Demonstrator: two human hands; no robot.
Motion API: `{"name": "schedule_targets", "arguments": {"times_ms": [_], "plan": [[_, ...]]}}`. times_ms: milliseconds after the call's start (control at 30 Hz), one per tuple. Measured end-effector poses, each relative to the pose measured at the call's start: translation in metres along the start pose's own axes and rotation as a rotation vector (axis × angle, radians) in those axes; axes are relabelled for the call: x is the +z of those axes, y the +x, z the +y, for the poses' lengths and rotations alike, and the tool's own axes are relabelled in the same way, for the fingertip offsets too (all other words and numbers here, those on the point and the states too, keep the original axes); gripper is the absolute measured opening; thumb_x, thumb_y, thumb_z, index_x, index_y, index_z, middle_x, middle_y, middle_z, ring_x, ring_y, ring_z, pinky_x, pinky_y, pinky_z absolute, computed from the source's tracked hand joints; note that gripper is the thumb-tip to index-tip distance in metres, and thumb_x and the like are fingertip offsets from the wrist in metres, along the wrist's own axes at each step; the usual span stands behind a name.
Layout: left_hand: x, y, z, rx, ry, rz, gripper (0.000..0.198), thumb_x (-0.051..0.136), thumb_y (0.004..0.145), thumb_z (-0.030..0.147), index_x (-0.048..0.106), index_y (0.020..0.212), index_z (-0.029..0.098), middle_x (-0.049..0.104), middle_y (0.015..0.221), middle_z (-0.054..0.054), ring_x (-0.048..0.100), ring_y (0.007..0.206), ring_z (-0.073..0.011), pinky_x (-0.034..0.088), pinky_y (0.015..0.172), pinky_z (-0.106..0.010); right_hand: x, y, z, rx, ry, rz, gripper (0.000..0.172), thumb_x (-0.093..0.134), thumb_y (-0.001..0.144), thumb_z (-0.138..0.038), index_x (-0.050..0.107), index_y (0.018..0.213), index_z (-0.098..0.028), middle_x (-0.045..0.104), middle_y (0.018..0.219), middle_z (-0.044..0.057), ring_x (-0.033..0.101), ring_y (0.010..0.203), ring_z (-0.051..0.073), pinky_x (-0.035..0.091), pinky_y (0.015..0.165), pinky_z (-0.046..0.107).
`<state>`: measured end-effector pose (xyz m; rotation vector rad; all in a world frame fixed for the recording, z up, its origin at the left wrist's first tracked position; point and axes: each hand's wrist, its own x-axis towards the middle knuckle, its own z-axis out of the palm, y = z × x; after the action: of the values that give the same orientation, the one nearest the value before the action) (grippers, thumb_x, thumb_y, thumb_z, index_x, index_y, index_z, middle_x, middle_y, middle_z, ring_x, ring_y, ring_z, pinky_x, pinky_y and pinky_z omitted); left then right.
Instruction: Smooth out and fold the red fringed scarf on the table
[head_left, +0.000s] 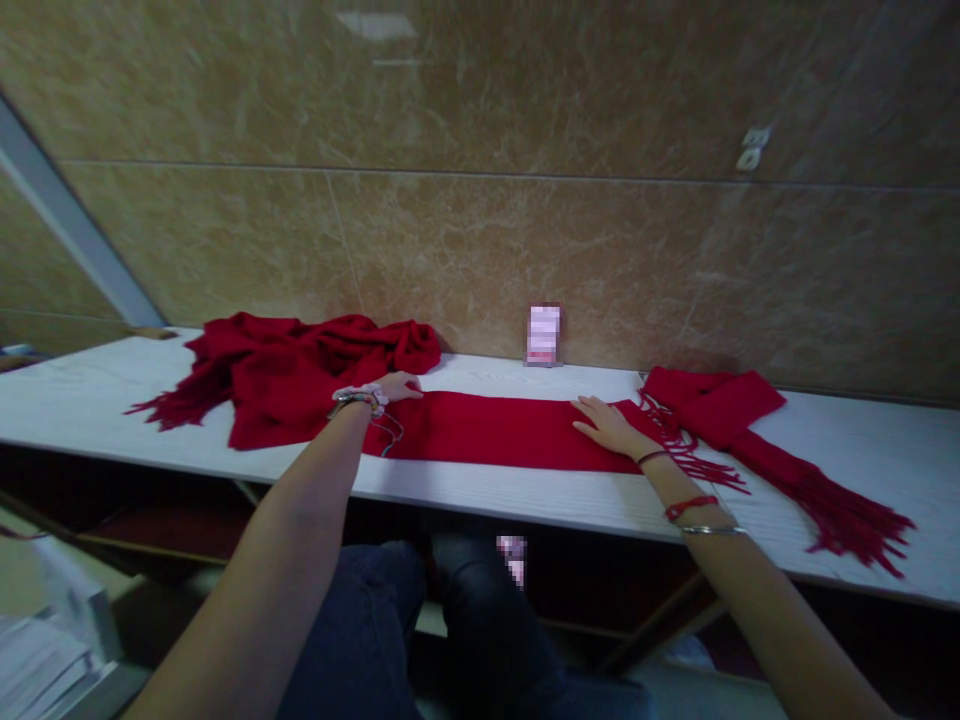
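Observation:
A red scarf (495, 430) lies flat in a long strip across the white table, its fringe at the right end. My left hand (400, 386) is at the strip's far edge on the left, fingers closed together on the cloth. Palm down with fingers spread, my right hand (609, 428) rests on the strip near its fringed end. To the left, the cloth runs into a loose, crumpled heap of red fabric (277, 370) with fringe at its outer side. A second red scarf (720, 410), folded over itself, lies right of my right hand.
A small blurred upright object (544, 335) stands against the marble-patterned wall (480, 240) at the back of the white table (450, 482). Dark open shelving is below the tabletop. A grey container with papers (45, 660) is at the lower left.

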<state>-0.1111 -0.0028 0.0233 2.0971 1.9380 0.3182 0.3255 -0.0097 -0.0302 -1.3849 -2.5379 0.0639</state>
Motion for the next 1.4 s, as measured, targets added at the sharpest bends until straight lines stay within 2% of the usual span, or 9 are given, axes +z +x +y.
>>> {"name": "schedule_targets", "arguments": {"times_ms": [167,367,467,667,833,933,1033,1267,1400], "plan": [[0.001,0.006,-0.004,0.019,-0.167,-0.015,0.029,0.056,0.057,0.045,0.058,0.068,0.018,0.06,0.074,0.002,0.053,0.076,-0.0162,0.039,0.068,-0.021,0.002,-0.002,0.001,-0.015,0.015,-0.089,0.048,0.03,0.086,-0.045,0.038,0.127,-0.023,0.034,0.136,0.008,0.027,0.125,0.025,0.019,0.099,0.053],[0.004,0.004,-0.002,0.053,-0.407,0.021,0.036,0.061,0.049,0.046,0.051,0.068,0.018,0.055,0.068,0.003,0.052,0.074,-0.0154,0.038,0.066,-0.022,0.001,0.01,-0.005,-0.081,0.037,0.069,0.036,0.041,0.083,-0.031,0.054,0.112,-0.015,0.049,0.122,0.013,0.039,0.116,0.027,0.024,0.098,0.051],[0.007,0.002,-0.001,0.061,-0.508,0.03,0.042,0.065,0.046,0.044,0.052,0.076,0.017,0.057,0.073,0.002,0.053,0.076,-0.0159,0.039,0.069,-0.024,-0.003,0.038,-0.033,-0.185,0.137,0.137,0.029,0.042,0.082,-0.023,0.058,0.105,-0.014,0.057,0.111,0.014,0.048,0.108,0.023,0.032,0.095,0.044],[0.006,0.0,-0.002,0.115,-0.606,0.022,0.043,0.068,0.048,0.039,0.056,0.081,0.015,0.059,0.078,0.0,0.054,0.079,-0.0159,0.039,0.075,-0.027,0.011,0.117,-0.115,-0.302,0.243,0.08,0.039,0.054,0.076,-0.027,0.052,0.113,-0.013,0.054,0.116,0.013,0.049,0.107,0.02,0.036,0.094,0.034],[0.012,0.003,-0.012,0.163,-0.616,0.023,0.041,0.069,0.052,0.034,0.057,0.086,0.014,0.057,0.074,0.001,0.054,0.073,-0.0136,0.041,0.069,-0.027,0.031,0.155,-0.145,-0.294,0.322,0.037,0.045,0.065,0.067,-0.024,0.055,0.109,-0.014,0.063,0.098,0.009,0.058,0.087,0.017,0.045,0.076,0.029],[0.017,0.005,-0.017,0.174,-0.609,0.037,0.043,0.069,0.053,0.029,0.056,0.092,0.015,0.057,0.074,0.001,0.054,0.071,-0.0129,0.042,0.066,-0.025,0.037,0.16,-0.148,-0.276,0.357,0.031,0.032,0.066,0.065,-0.017,0.062,0.096,-0.015,0.065,0.08,0.003,0.059,0.071,0.014,0.045,0.065,0.024],[0.017,0.006,-0.019,0.189,-0.592,0.062,0.038,0.069,0.054,0.027,0.058,0.088,0.014,0.057,0.074,0.001,0.054,0.072,-0.0129,0.042,0.068,-0.025,0.039,0.158,-0.148,-0.25,0.382,0.064,0.021,0.063,0.067,-0.015,0.064,0.087,-0.015,0.064,0.073,0.002,0.057,0.067,0.013,0.043,0.062,0.024],[0.012,0.003,-0.019,0.223,-0.559,0.101,0.022,0.068,0.055,0.03,0.061,0.068,0.013,0.057,0.064,0.001,0.052,0.066,-0.0136,0.041,0.067,-0.026,0.041,0.152,-0.152,-0.252,0.411,0.128,0.016,0.054,0.074,-0.01,0.063,0.086,-0.016,0.064,0.079,0.005,0.057,0.075,0.014,0.041,0.07,0.026],[0.011,0.001,-0.016,0.235,-0.608,0.133,0.022,0.067,0.058,0.032,0.058,0.066,0.014,0.055,0.063,0.003,0.051,0.065,-0.0119,0.04,0.068,-0.025,0.04,0.149,-0.155,-0.281,0.426,0.13,0.021,0.056,0.074,-0.017,0.059,0.096,-0.016,0.064,0.09,0.006,0.056,0.083,0.015,0.04,0.075,0.027]]}}
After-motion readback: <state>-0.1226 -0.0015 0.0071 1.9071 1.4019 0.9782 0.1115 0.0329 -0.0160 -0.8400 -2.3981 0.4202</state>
